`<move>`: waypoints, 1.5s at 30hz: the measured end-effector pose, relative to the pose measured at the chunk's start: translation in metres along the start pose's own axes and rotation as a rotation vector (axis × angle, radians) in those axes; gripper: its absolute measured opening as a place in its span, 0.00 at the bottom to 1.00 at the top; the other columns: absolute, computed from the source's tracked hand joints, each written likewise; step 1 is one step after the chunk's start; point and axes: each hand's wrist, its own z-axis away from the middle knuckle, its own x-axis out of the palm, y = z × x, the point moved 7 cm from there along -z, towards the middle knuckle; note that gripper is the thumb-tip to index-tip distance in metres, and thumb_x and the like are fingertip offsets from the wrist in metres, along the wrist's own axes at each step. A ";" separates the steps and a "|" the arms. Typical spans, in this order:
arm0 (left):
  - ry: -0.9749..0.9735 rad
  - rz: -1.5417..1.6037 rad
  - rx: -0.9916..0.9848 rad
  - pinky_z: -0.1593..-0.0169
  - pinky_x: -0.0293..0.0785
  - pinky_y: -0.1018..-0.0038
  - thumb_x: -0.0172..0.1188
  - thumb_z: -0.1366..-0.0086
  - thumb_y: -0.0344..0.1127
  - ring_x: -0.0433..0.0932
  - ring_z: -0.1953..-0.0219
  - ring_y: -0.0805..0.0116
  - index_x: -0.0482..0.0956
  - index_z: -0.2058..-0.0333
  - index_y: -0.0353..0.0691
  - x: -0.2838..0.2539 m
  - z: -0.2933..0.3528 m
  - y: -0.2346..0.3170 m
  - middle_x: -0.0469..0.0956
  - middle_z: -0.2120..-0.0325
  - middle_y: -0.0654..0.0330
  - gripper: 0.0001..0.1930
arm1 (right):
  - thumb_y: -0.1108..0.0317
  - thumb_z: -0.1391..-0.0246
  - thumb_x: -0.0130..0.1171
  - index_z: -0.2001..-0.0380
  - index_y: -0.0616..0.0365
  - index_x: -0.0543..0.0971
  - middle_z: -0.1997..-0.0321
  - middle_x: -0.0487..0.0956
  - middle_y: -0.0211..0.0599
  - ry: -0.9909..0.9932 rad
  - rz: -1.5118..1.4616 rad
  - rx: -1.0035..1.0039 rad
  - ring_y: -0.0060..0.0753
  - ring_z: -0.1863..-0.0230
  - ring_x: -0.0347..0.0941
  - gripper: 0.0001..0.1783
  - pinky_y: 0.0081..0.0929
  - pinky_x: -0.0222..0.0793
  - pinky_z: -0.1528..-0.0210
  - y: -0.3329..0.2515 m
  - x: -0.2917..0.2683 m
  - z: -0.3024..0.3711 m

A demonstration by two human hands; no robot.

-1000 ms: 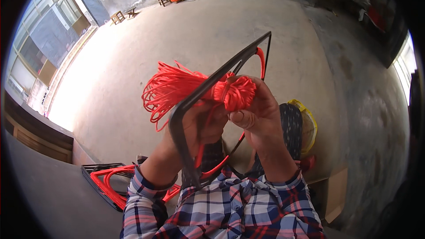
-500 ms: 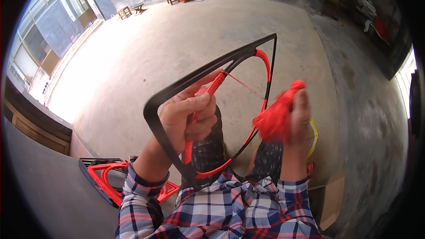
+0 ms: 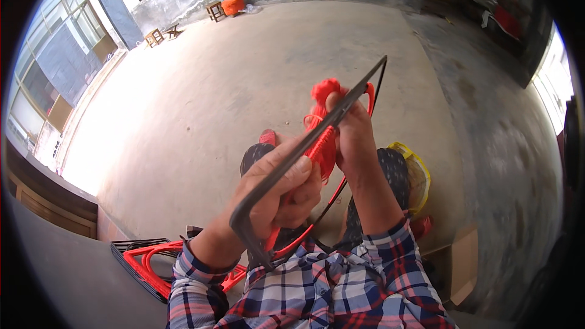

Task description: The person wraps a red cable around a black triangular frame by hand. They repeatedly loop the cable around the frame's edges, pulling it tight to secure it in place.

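Observation:
A black triangular frame with an inner curved strip is held tilted in front of my chest. Red cord is wound closely round part of that strip, forming a ribbed red wrap. My left hand is closed on the wrapped strip, thumb pressed against it, with the frame's long bar crossing in front of the hand. My right hand is closed round a bundle of red cord at the frame's opening. The black bar hides part of its fingers, and the cord spreads out behind the wrap.
A stack of red-and-black frames lies at lower left. Beside my right knee is a yellow-rimmed thing, and a cardboard box stands at lower right. Small wooden stools and an orange object stand by the far wall.
My right hand has swung left with the red cord bundle, from beside the frame to its opening. The frame has turned more edge-on, and my left hand keeps its hold.

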 end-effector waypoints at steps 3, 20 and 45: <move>-0.048 0.034 -0.002 0.84 0.51 0.82 0.48 0.26 0.47 0.57 0.86 0.80 0.63 0.38 0.37 0.014 0.002 -0.002 0.62 0.80 0.65 0.25 | 0.58 0.38 0.61 0.55 0.56 0.74 0.61 0.80 0.36 -0.147 -0.185 0.131 0.22 0.67 0.76 0.16 0.23 0.76 0.61 -0.010 0.028 0.006; -0.079 0.314 -0.026 0.85 0.48 0.79 0.55 0.35 0.44 0.58 0.87 0.74 0.73 0.57 0.33 0.000 -0.005 -0.002 0.66 0.81 0.59 0.18 | 0.63 0.49 0.70 0.50 0.64 0.77 0.51 0.80 0.38 -0.213 0.164 0.195 0.30 0.46 0.74 0.25 0.32 0.68 0.43 -0.017 0.030 0.006; 0.038 0.022 0.104 0.82 0.47 0.84 0.49 0.27 0.35 0.51 0.84 0.85 0.63 0.33 0.48 -0.038 -0.001 0.022 0.56 0.81 0.74 0.24 | 0.66 0.33 0.54 0.43 0.60 0.69 0.52 0.77 0.35 0.280 0.357 -0.538 0.22 0.55 0.72 0.18 0.24 0.69 0.49 -0.086 -0.071 0.064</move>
